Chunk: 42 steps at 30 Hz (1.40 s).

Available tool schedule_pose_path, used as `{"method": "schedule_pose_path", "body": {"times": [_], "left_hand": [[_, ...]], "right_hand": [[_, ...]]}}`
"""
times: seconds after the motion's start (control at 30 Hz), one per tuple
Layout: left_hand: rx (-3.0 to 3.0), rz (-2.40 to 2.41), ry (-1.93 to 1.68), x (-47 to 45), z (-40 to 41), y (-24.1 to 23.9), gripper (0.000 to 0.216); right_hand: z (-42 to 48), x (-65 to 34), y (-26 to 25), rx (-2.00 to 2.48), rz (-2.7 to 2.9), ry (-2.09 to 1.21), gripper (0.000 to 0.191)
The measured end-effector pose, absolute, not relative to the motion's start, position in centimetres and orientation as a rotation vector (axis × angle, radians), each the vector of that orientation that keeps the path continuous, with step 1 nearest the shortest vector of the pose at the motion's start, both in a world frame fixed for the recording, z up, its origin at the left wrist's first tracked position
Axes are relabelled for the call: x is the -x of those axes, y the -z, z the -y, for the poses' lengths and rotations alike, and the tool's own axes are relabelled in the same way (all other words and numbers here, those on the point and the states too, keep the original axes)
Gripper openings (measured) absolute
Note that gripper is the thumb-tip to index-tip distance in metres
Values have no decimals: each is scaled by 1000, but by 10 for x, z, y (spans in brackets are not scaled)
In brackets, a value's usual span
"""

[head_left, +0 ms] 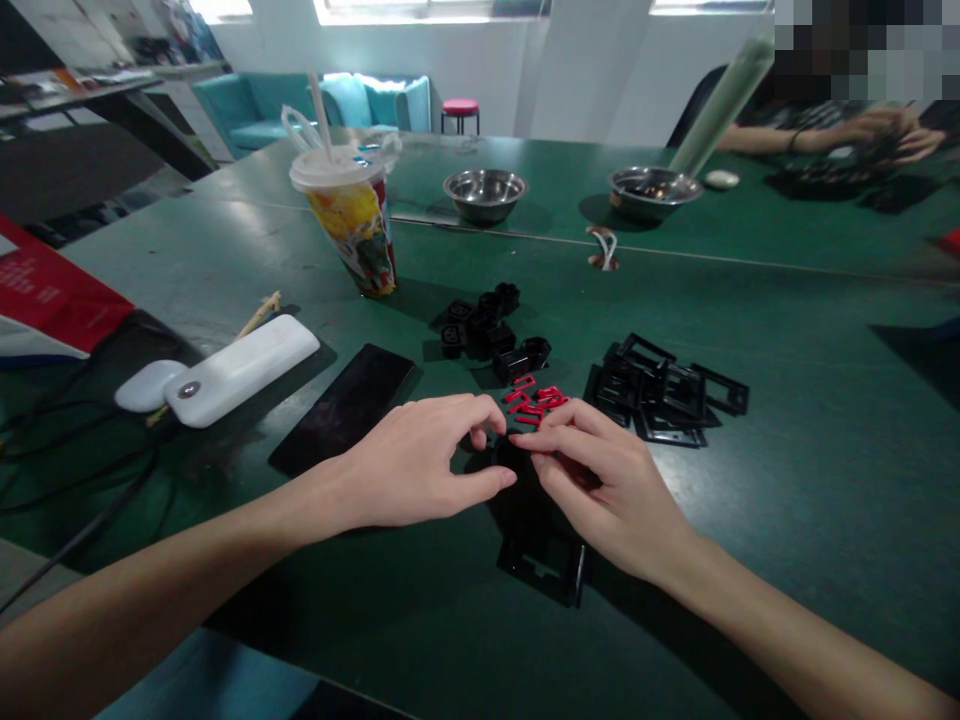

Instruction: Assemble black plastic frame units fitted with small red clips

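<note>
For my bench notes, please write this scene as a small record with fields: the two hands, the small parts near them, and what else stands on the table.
left hand: thumb and fingers apart, beside a black phone-like slab
right hand: fingertips by the red pieces; grip unclear
pile of black frames: right of the red pieces
single black frame: nearer the person than the red pieces
black blocks: clustered beyond the red pieces
farther: lidded cup, two metal bowls

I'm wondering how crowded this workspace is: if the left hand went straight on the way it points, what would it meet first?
Most likely the right hand, whose fingers lie just ahead of the left hand; one view leaves the depth, and so actual contact, uncertain.
</note>
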<state>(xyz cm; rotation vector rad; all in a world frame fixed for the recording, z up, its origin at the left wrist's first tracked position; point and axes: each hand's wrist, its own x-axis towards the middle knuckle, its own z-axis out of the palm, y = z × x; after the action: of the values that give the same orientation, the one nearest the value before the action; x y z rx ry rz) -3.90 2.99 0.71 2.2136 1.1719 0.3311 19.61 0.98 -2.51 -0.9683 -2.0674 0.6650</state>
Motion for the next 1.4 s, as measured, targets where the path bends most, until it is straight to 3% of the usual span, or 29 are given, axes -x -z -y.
{"method": "schedule_pose_path", "body": {"times": [0.4, 1.07, 1.4], "left_hand": [[-2254, -1106, -480, 40, -28, -9, 17], [-2247, -1076, -542, 40, -28, -8, 22], [-2242, -1144, -530, 40, -33, -6, 9]], "right_hand": [[-9, -196, 27, 1019, 2033, -666, 16], [-10, -195, 25, 1108, 1992, -666, 11], [-13, -195, 25, 1074, 2041, -673, 10]]}}
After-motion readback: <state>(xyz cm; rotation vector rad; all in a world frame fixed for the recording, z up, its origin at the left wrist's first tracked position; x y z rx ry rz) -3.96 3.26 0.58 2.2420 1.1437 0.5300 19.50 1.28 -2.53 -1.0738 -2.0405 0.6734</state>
